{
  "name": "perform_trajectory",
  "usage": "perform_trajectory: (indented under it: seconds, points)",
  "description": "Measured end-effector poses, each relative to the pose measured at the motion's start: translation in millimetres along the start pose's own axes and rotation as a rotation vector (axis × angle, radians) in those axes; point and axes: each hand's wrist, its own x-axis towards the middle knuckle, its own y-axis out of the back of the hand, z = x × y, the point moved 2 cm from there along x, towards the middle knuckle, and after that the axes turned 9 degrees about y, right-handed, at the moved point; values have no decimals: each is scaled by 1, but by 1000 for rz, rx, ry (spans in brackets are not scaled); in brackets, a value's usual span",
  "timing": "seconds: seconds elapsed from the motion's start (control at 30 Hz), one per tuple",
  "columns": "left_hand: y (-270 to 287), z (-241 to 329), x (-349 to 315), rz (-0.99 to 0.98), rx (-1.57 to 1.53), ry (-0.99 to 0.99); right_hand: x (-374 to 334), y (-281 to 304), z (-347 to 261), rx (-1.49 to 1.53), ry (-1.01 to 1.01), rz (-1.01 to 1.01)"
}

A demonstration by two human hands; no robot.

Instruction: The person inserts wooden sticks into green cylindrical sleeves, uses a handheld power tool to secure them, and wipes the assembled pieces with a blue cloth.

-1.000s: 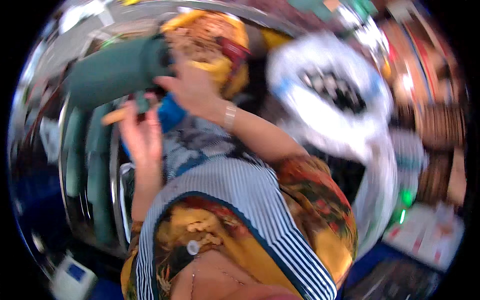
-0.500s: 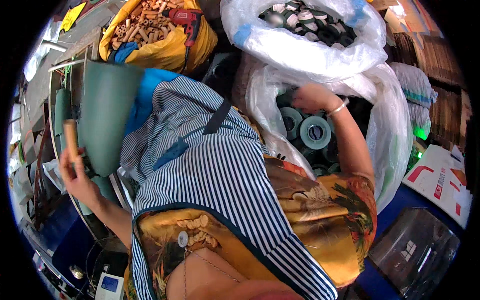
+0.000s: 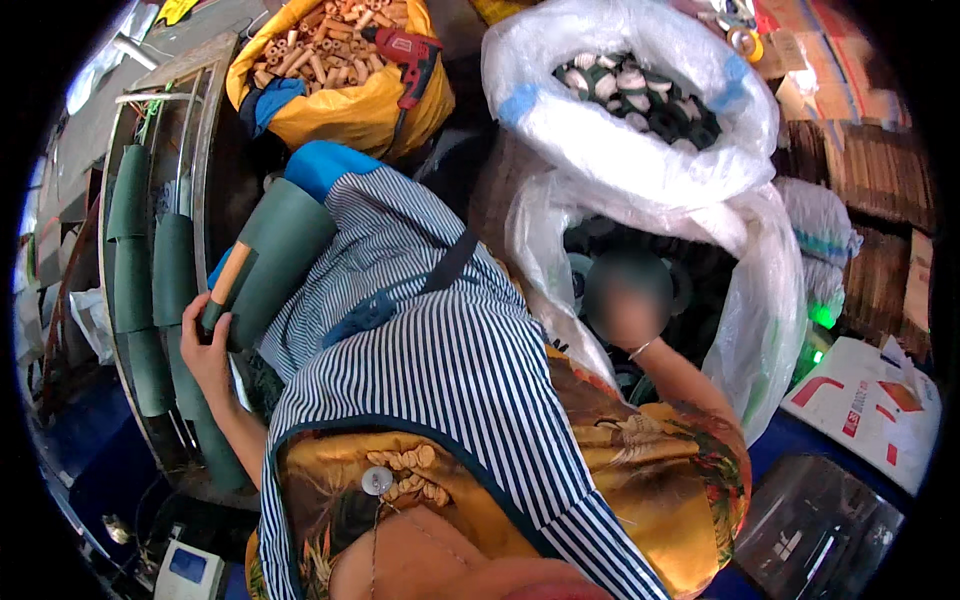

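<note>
My left hand [image 3: 207,350] is closed in a pinch at the lower end of a short tan tube [image 3: 234,272]. The tube lies along the near side of a wide dark green roll [image 3: 290,255], and green material covers part of its lower end. That roll leans against my striped apron [image 3: 390,330]. My right hand [image 3: 628,305] is inside an open clear-white plastic bag [image 3: 755,340], over several round green rings [image 3: 678,285]. It is blurred, so its fingers and anything in them cannot be made out.
More green rolls [image 3: 130,275] line a metal-framed rack at left. A yellow sack [image 3: 340,128] of tan tubes, a red drill [image 3: 408,62] on its rim, stands at the far side. A second white bag [image 3: 640,135] holds green-and-white pieces. Cardboard stacks [image 3: 870,180] and a white box [image 3: 865,405] are at right.
The green roll has swung right and tilted against my apron. My left hand has moved right with the tan tube, now against the roll. My right hand has gone lower into the bag.
</note>
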Motion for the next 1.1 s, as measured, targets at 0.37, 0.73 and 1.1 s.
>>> perform_trajectory:
  seconds: [0.37,0.73,1.1]
  points:
    - [-3,-77,17,174,-398,68,39,46,-6,-213,-138,85]
    - [0,-30,-30,339,-1052,77,315,262,-99,1484,192,96]
    - [31,28,-38,264,-1136,-128,347,283,-196,1228,709,746]
